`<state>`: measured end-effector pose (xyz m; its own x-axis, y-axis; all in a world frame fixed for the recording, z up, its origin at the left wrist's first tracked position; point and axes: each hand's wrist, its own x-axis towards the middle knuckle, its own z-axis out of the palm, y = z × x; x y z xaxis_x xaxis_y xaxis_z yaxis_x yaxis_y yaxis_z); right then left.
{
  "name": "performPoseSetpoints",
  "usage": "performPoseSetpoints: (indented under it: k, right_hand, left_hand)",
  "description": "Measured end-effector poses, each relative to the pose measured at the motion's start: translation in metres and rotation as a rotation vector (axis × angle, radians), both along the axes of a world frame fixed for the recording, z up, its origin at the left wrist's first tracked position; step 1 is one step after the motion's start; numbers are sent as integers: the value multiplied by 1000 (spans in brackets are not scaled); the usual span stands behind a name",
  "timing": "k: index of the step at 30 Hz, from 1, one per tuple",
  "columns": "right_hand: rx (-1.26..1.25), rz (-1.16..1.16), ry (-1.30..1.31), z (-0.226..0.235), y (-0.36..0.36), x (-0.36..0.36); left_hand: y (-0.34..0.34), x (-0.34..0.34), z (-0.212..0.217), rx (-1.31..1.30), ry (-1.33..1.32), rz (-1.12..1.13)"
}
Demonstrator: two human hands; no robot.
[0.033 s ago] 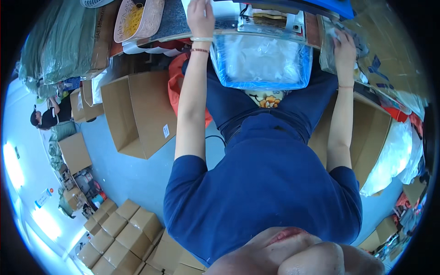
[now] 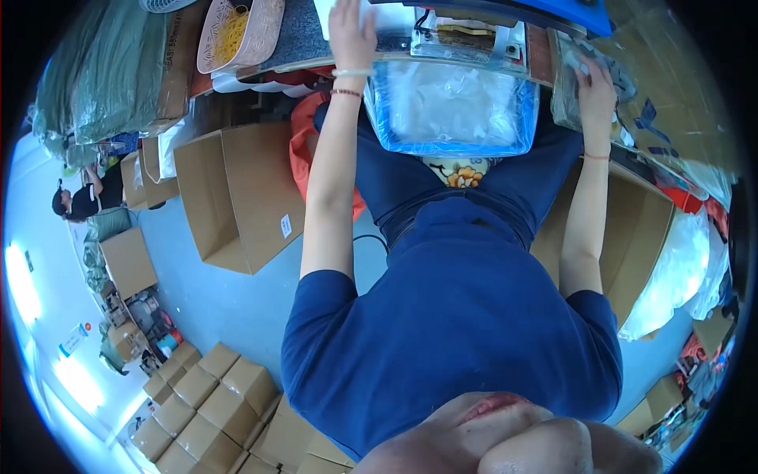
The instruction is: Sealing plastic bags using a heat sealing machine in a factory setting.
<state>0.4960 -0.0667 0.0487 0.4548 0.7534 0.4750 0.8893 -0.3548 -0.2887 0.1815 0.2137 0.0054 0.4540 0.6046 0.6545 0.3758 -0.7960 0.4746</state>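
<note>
My left hand [image 2: 352, 41] is over a white sheet [image 2: 388, 17] on the dark worktop, fingers stretched out and thumb apart, holding nothing I can see. At the right, my right hand [image 2: 597, 93] has its fingers curled on a clear plastic bag [image 2: 565, 95] from a pile. Between the hands sits a blue machine [image 2: 572, 14] with a metal plate [image 2: 509, 49] at its front. Below the worktop edge, a blue tray [image 2: 458, 147] lined with clear plastic holds crumpled clear bags [image 2: 450, 99] above my lap.
A pale basket [image 2: 264, 35] of yellow rubber bands [image 2: 231, 38] stands left on the worktop. Open cartons [image 2: 264, 197] flank my legs. Green-wrapped bundles [image 2: 118, 71] lie far left, stacked boxes [image 2: 229, 407] behind. Another person [image 2: 87, 197] is at the far left.
My left hand has shifted slightly right and toward me, its fingers more spread over the white sheet. My right hand has barely moved.
</note>
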Motion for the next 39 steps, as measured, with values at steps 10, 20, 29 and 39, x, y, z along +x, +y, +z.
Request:
performPoseSetpoints:
  k: [10,20,29,39]
  right_hand:
    - [33,-152,353,-20,-21,12]
    - [83,16,219,39,-26,-27]
    - [240,407,868,88,1,-129]
    - [-208,707,551,120,30,-105]
  left_hand:
    - [-62,-44,-15,200,517,-53]
    - [-81,-33,42,-113,3,-55]
    - [-123,-20,87,-912,-14,-305]
    - [-135,-8,91,-1237,56,-579]
